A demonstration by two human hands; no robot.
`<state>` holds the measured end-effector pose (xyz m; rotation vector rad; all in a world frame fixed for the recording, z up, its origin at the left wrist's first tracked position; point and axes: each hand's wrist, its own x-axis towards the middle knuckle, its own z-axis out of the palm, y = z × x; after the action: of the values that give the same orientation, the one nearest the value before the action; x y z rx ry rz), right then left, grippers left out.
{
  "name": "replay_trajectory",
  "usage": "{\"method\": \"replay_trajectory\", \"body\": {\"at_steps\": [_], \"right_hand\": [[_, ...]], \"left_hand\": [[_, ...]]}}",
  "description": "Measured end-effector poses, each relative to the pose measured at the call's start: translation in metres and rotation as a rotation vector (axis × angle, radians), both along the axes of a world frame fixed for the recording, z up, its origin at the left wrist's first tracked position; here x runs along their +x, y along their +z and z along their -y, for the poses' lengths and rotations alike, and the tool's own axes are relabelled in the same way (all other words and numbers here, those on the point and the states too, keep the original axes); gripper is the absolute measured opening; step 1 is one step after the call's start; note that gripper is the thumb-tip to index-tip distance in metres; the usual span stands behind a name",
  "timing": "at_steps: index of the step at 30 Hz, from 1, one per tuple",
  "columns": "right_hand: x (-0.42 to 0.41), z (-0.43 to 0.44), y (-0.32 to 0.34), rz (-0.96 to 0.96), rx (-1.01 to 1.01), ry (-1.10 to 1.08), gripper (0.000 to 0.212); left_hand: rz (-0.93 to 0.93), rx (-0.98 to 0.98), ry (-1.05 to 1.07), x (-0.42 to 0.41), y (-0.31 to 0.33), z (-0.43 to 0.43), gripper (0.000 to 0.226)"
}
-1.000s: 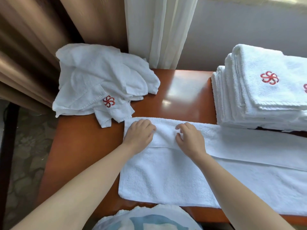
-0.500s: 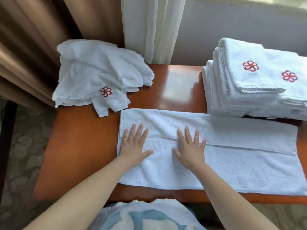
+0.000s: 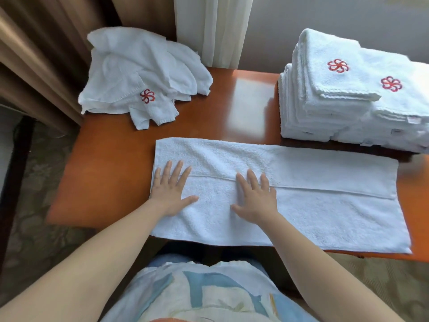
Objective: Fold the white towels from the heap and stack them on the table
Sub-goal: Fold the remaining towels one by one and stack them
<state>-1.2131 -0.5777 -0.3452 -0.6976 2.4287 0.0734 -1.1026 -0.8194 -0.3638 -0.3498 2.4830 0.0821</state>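
A long white towel lies flat along the front of the orange-brown table, folded lengthwise with its hem running across the middle. My left hand presses flat on its left end, fingers spread. My right hand presses flat beside it, near the towel's middle-left. A loose heap of white towels with a red logo sits at the table's back left. A stack of folded white towels with red logos stands at the back right.
Brown curtains hang at the left and a white sheer curtain at the back. Bare glossy tabletop shows between heap and stack. The table's left edge drops to patterned carpet. My light shirt fills the bottom.
Both hands went from curled fingers at the towel's far edge to flat, spread palms drawn back onto the fold. The view has pulled back and shifted slightly.
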Motion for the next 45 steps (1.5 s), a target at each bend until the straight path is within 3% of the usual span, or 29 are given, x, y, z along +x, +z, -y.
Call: {"method": "replay_trajectory", "body": {"at_steps": [8, 12, 17, 20, 25, 30, 34, 40, 45], "right_hand": [[0.006, -0.021, 0.011, -0.033, -0.082, 0.079, 0.073], [-0.02, -0.036, 0.015, 0.014, -0.033, -0.005, 0.078], [-0.041, -0.046, 0.018, 0.031, 0.001, 0.007, 0.078], [-0.035, -0.047, 0.018, -0.043, -0.143, 0.069, 0.061], [-0.015, -0.05, 0.014, -0.011, -0.329, 0.293, 0.058], [0.019, -0.056, 0.007, 0.052, -0.4, 0.348, 0.055], [0.051, -0.061, 0.0, 0.039, -0.451, 0.316, 0.048], [0.098, -0.078, -0.01, -0.074, -0.555, 0.303, 0.04], [0.11, -0.081, -0.019, -0.15, -0.443, 0.327, 0.041]], "left_hand": [[0.048, -0.027, 0.153, 0.021, 0.016, -0.028, 0.094], [0.095, -0.099, 0.256, 0.012, 0.026, -0.047, 0.098], [0.036, -0.083, 0.388, 0.002, 0.032, -0.073, 0.094], [-0.05, -0.042, 0.432, 0.011, 0.032, -0.086, 0.083], [-0.133, 0.014, 0.427, 0.043, 0.028, -0.102, 0.073], [-0.297, 0.078, 0.393, 0.078, 0.023, -0.12, 0.065], [-0.411, 0.061, 0.233, 0.105, 0.02, -0.124, 0.063], [-0.292, -0.017, 0.045, 0.126, 0.003, -0.115, 0.083], [-0.28, -0.114, 0.013, 0.127, -0.008, -0.115, 0.081]]}}
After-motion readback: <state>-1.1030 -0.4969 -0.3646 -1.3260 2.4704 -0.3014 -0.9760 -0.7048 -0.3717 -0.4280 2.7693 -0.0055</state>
